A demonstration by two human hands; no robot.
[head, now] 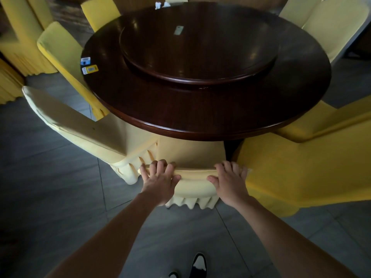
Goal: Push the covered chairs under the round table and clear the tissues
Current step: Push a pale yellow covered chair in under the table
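A pale yellow covered chair (pixel 192 155) stands right in front of me, its seat tucked under the near rim of the dark round table (pixel 200 125). My left hand (pixel 160 181) grips the left end of the chair's top rail, fingers curled over it. My right hand (pixel 228 181) grips the right end the same way. Crumpled white tissues (pixel 162 5) lie at the table's far edge. Two small tissue packs, one blue (pixel 85 61) and one yellow (pixel 90 69), lie near the left rim.
A raised turntable (pixel 200 75) fills the table's middle, with a small flat pack (pixel 178 30) on it. More covered chairs ring the table: one at near left (pixel 76 125), one at left (pixel 60 49), bright yellow ones at right (pixel 301 173). Grey tiled floor (pixel 50 187) lies around me.
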